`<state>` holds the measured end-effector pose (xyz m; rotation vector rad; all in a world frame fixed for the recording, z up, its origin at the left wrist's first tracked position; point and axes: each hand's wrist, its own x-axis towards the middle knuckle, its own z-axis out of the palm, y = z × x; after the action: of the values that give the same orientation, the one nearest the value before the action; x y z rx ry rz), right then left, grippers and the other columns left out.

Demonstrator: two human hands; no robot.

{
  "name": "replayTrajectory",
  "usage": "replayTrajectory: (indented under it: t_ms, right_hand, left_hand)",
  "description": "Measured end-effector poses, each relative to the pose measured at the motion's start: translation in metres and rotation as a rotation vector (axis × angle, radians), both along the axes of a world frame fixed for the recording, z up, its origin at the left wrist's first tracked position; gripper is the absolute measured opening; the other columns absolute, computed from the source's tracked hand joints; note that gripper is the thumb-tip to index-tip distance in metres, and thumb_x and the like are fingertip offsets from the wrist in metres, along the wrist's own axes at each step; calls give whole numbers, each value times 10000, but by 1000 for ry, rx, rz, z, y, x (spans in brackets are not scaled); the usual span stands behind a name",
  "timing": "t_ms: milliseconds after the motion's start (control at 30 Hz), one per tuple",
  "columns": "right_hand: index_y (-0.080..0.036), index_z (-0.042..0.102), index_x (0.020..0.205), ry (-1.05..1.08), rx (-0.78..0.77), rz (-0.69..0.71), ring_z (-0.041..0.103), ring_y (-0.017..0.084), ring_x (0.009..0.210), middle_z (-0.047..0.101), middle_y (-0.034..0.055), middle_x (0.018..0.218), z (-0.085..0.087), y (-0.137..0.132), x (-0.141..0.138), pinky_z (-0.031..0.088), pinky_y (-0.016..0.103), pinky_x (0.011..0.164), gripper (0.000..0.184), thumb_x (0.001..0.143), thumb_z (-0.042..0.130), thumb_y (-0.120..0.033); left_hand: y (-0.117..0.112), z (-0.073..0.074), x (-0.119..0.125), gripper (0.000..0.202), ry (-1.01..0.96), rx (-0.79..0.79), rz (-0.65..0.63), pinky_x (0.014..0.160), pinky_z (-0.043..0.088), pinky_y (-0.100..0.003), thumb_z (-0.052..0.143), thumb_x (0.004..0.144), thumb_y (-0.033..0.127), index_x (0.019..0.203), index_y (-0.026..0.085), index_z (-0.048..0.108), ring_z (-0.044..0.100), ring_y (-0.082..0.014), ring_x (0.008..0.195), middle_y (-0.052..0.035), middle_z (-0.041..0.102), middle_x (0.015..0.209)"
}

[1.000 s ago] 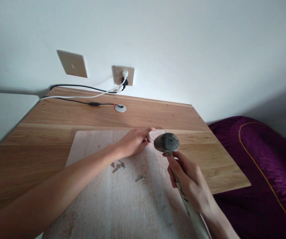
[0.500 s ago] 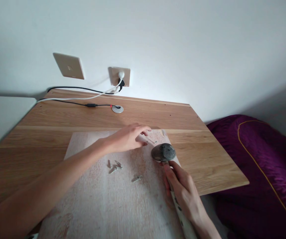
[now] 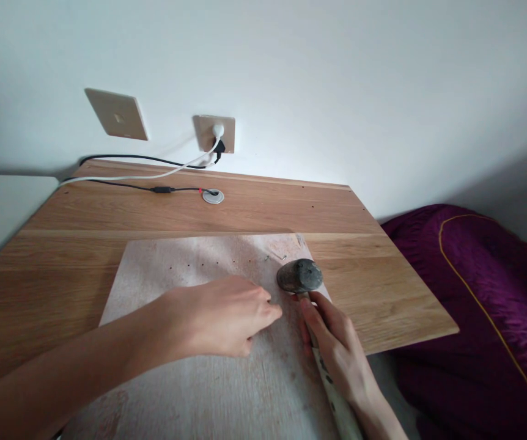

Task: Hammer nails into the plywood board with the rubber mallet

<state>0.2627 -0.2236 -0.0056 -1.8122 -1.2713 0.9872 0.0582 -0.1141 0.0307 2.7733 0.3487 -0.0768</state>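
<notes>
A pale plywood board (image 3: 190, 379) lies on a wooden desk (image 3: 84, 256). My right hand (image 3: 334, 345) grips the light handle of a hammer (image 3: 301, 276), whose dark round head rests low over the board's far right part. My left hand (image 3: 227, 315) lies palm down on the board just left of the hammer head, fingers curled together. It covers the spot where loose nails lay, and whether it holds one is hidden. A row of small dark nail holes runs across the board beyond my left hand.
On the wall are a blank plate (image 3: 117, 114) and a socket (image 3: 214, 133) with plugs in it. White and black cables (image 3: 144, 181) run along the desk's back edge to a round grommet (image 3: 213, 196). A purple cushion (image 3: 483, 305) sits to the right of the desk.
My left hand has drawn back from the far part of the board to the spot where the loose nails lay, covering them. The hammer head has dropped lower and stays near the board.
</notes>
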Motion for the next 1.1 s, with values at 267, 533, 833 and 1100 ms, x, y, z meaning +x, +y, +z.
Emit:
replayTrajectory:
  t_ms: [267, 533, 833, 1100]
  right_hand:
    - [-238, 573, 785, 10, 5, 0, 537, 152, 527, 542, -30, 587, -3, -1, 1, 431, 269, 505, 566, 1039, 499, -738]
    - [-241, 562, 783, 22, -25, -1, 537, 150, 520, 538, -33, 598, -1, 0, 1, 427, 270, 496, 560, 1037, 497, -735]
    - [-235, 576, 769, -5, 9, -10, 532, 150, 520, 540, -28, 578, -3, 0, 1, 415, 269, 503, 565, 1023, 514, -735]
    - [-230, 592, 777, 9, 10, -3, 515, 145, 505, 528, -32, 575, -5, 0, 2, 415, 263, 488, 581, 1023, 506, -750]
  left_hand:
    - [1, -6, 0, 163, 52, 93, -31, 523, 382, -348, 747, 831, 71, 958, 167, 717, 698, -235, 634, -64, 751, 769]
    - [0, -3, 2, 95, 76, 181, -96, 570, 427, -368, 713, 892, 87, 936, 168, 735, 696, -232, 653, -72, 762, 792]
    - [30, 9, -4, 186, -65, -117, 100, 580, 343, -321, 671, 813, 11, 780, 192, 698, 637, -165, 658, -6, 711, 733]
    - [69, 2, -14, 141, -281, -384, 202, 628, 400, -248, 637, 814, 61, 852, 185, 691, 579, -97, 634, 34, 668, 744]
